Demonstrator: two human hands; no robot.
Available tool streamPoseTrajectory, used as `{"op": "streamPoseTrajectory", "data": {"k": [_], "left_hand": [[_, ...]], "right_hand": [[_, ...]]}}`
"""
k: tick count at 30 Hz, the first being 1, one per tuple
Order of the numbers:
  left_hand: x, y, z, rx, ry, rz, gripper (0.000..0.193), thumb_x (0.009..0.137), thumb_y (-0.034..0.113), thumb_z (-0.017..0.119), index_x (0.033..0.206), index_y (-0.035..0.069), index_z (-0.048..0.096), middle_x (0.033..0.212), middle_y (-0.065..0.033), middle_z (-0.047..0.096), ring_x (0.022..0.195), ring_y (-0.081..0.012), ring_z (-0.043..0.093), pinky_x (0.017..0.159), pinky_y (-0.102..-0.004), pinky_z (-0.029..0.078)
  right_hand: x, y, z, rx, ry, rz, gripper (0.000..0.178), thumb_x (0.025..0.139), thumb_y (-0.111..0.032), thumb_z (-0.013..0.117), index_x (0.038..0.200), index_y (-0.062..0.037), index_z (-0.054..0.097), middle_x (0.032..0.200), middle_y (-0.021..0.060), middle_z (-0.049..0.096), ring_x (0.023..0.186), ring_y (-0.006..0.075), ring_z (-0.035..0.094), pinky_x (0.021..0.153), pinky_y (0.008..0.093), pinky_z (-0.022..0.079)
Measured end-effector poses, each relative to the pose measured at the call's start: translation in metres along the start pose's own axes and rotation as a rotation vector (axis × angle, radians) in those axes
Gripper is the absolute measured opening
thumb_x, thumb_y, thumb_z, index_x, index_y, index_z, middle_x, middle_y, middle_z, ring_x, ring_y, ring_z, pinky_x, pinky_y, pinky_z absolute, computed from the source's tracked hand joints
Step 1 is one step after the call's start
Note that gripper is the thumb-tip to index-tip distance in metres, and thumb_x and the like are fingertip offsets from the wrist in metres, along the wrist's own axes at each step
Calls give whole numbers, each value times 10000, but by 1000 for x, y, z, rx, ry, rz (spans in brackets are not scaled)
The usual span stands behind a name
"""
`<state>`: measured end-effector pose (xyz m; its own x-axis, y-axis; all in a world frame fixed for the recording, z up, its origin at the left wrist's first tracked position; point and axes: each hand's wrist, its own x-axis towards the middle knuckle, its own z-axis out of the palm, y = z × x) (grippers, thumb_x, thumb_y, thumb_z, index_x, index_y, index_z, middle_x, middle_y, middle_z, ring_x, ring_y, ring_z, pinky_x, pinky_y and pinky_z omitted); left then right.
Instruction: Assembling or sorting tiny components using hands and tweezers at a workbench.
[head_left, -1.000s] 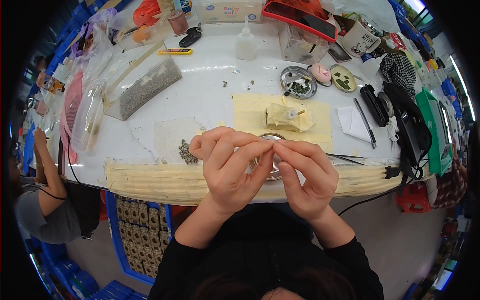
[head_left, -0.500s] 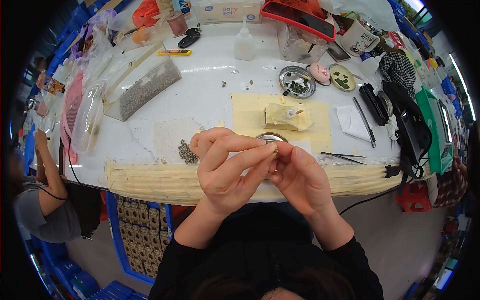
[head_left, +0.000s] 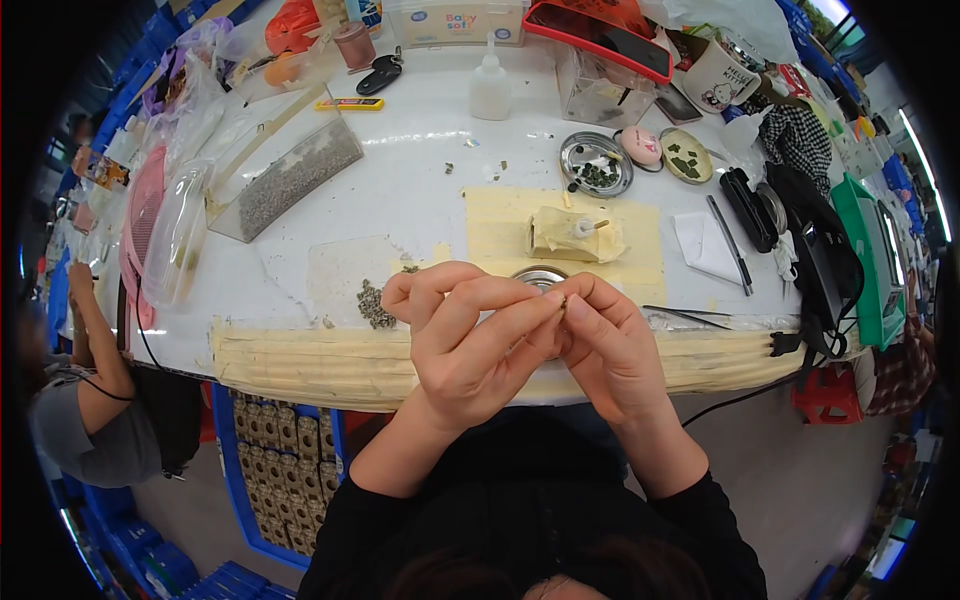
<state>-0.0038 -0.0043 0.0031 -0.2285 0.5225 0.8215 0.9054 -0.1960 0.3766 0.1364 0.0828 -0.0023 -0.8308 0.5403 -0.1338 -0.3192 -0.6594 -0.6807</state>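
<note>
Above the table's near edge my left hand [head_left: 465,345] and my right hand [head_left: 612,345] meet, fingertips pinched together. Between them is a tiny dark, brownish piece [head_left: 563,302], too small to name and mostly covered by the fingers. Both hands are closed at thumb and forefinger; the other left fingers curl loosely. Partly hidden behind the fingertips lies a round metal dish [head_left: 541,273]. To the left of my left hand is a heap of small grey-brown pieces [head_left: 374,306]. Beyond the dish, a block wrapped in cream tape [head_left: 560,236] carries a short stick.
Tweezers [head_left: 690,316] lie right of my right hand. Farther off are a white squeeze bottle [head_left: 489,90], a metal dish of dark bits [head_left: 597,165] and a clear tray of grey granules [head_left: 300,182]. A blue crate of metal parts [head_left: 285,470] stands below left. Another person [head_left: 95,400] sits at left.
My joined hands have shifted slightly right, and the right fingers now bend more closely around the small piece. A greenish bit shows behind my left fingers.
</note>
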Motion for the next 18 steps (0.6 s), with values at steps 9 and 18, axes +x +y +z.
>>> {"op": "streamPoseTrajectory", "data": {"k": [9, 18], "left_hand": [[-4, -3, 5, -38, 19, -48, 247, 659, 126, 818, 892, 140, 740, 869, 66, 655, 874, -161, 531, 819, -369, 253], [-1, -4, 5, -60, 33, -61, 235, 655, 50, 814, 864, 121, 733, 856, 27, 669, 852, -186, 558, 800, -335, 322]], "right_hand": [[5, -2, 11, -1187, 105, -988, 156, 829, 47, 728, 977, 21, 685, 902, 93, 680, 792, 186, 676, 679, 267, 543], [10, 1, 7, -1388, 121, -1211, 221, 783, 35, 763, 998, 6, 722, 895, 149, 727, 734, 256, 718, 623, 294, 575]]}}
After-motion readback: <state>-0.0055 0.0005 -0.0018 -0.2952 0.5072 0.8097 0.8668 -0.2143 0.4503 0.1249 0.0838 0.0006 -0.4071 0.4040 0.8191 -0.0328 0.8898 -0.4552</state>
